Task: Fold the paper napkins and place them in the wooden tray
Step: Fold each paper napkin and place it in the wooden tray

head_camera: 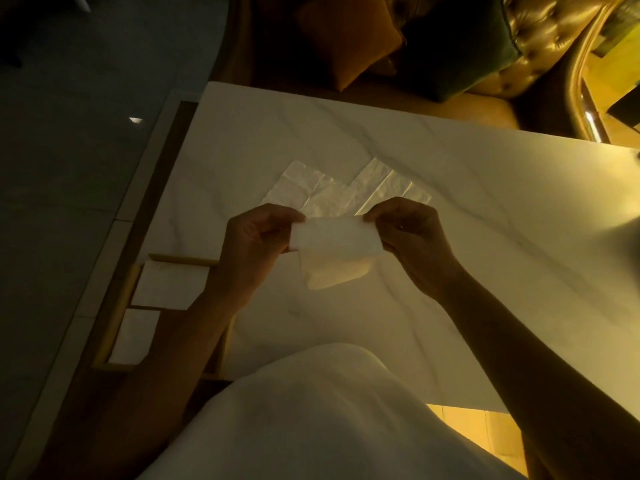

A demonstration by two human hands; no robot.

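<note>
Holding a napkin [335, 237] up over the table [485, 202], mid-fold by the look of it. Left hand [254, 244] is pinched on its left end, right hand [410, 237] pinched on the right end, so the paper is stretched between them in the air, not touching the marble. A lower flap hangs down under the top band, so I'd say the fold is only half made.

Further back on the table there's a spread of flat napkins [343, 188], overlapping each other, waiting their turn. The tray [121, 306] sits at the left edge of the table, partly hidden under the left forearm, and two folded napkins [169, 287] already lie in it, one in each visible compartment.

Next bit, I reckon: bring the hanging flap up to meet the top edge, line up the corners, press the crease, then carry it left to the tray. Thin paper like this goes crooked easily, so both pinches need to stay level. Light is dim, so finer creases are hard to make out.
</note>
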